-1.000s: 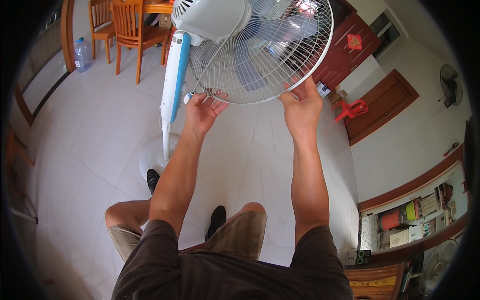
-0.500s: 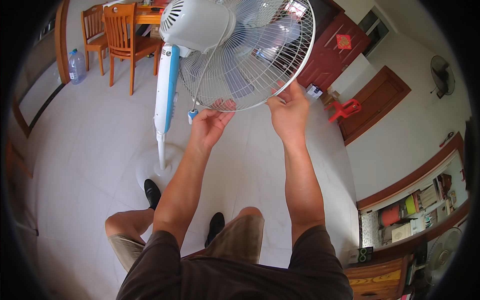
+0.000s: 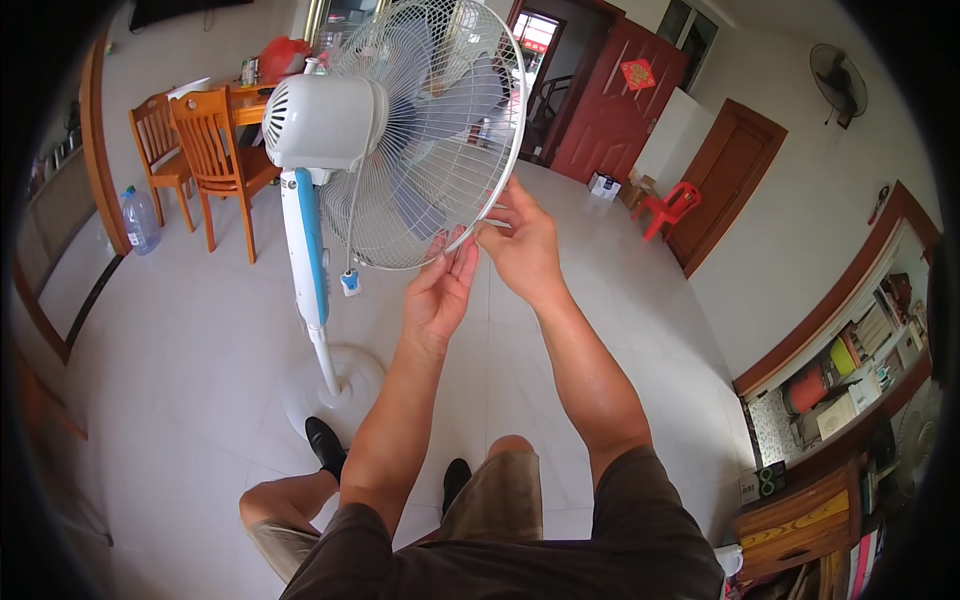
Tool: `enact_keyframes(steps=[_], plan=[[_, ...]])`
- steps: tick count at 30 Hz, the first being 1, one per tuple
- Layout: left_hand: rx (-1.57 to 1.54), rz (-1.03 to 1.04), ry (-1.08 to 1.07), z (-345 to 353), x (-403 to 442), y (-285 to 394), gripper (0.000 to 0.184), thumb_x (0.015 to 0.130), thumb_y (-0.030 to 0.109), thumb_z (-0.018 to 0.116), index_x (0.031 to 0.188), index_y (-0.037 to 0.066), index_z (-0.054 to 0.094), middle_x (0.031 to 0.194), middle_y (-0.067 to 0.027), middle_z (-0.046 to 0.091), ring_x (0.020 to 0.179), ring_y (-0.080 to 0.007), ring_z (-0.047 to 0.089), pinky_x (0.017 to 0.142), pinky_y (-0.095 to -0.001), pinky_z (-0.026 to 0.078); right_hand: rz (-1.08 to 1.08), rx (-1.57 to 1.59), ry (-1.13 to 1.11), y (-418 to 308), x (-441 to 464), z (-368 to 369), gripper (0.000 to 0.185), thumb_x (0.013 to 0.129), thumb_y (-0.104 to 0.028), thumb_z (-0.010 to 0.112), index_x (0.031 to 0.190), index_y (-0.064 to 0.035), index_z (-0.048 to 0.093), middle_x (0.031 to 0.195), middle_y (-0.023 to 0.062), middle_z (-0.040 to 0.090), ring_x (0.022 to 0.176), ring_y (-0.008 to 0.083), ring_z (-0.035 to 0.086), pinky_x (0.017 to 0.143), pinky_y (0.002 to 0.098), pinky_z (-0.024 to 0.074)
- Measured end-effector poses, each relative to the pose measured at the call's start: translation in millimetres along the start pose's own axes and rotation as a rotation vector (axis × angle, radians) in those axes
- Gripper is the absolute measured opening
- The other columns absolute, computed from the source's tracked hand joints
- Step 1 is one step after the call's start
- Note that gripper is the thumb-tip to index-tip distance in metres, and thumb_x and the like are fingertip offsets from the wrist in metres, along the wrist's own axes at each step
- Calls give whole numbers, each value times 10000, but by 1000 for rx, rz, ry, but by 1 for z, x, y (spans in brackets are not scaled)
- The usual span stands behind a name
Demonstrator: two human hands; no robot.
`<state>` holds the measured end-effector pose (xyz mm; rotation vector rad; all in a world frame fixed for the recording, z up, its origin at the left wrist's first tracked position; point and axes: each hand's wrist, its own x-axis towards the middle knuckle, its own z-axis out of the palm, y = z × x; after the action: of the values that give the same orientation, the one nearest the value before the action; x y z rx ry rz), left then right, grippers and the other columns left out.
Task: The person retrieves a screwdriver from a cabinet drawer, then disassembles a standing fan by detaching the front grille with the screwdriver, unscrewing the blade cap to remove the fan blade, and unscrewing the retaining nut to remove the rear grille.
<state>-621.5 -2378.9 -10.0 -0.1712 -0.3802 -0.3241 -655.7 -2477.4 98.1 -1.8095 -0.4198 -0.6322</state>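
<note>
A white and blue standing fan [image 3: 325, 120] rises from a round white base on the floor, its wire guard facing right. My left hand [image 3: 440, 295] touches the lower edge of the guard, fingers pointing up and partly behind the wires. Close beside it, my right hand [image 3: 522, 245] grips the guard's outer rim between thumb and fingers. The fan's plug [image 3: 349, 282] hangs on its cord just left of my left hand, below the motor housing. Both hands are near each other at the guard's lower right.
Wooden chairs [image 3: 215, 150] and a table stand at the back left, with a large plastic bottle [image 3: 140, 222] near them. A red chair [image 3: 668, 209] is by the brown door [image 3: 725, 180]. A wall fan [image 3: 838, 84] hangs at right. My shoe [image 3: 325, 445] is beside the fan base.
The view has tilted up and shifted, showing more of the room. My hands have come closer together along the guard's lower rim. The guard now faces further right.
</note>
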Motion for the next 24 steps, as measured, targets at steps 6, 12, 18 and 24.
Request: enact_keyframes(steps=[6,12,18,24], plan=[[18,28,5,2,-2,1,329,841,-66,547,1160,-76,466,1278,-229,481,1226,-326,459,1080,-404,376,-18,-22,-3,2,-2,-1,718,770,72,601,1416,-19,301,1155,126,555,985,197,587,784,287,517],[20,34,47,8,0,1,310,834,-84,530,1135,-102,460,1240,-241,500,1208,-331,473,1079,-411,378,-58,-162,-42,-5,4,-14,640,754,-91,669,1322,48,408,1120,180,571,965,229,604,756,308,523],[14,32,67,4,0,2,311,827,-91,531,1128,-113,456,1214,-248,514,1196,-345,481,1077,-415,381,-17,-400,14,-18,36,-29,550,719,-224,705,1131,103,544,1014,220,621,853,264,640,738,353,510],[0,47,48,7,-3,3,300,828,-81,536,1120,-121,481,1198,-245,534,1173,-353,501,1072,-426,385,-99,-440,100,-46,42,-28,557,685,-244,713,1099,98,562,1008,233,624,840,285,643,756,367,505]])
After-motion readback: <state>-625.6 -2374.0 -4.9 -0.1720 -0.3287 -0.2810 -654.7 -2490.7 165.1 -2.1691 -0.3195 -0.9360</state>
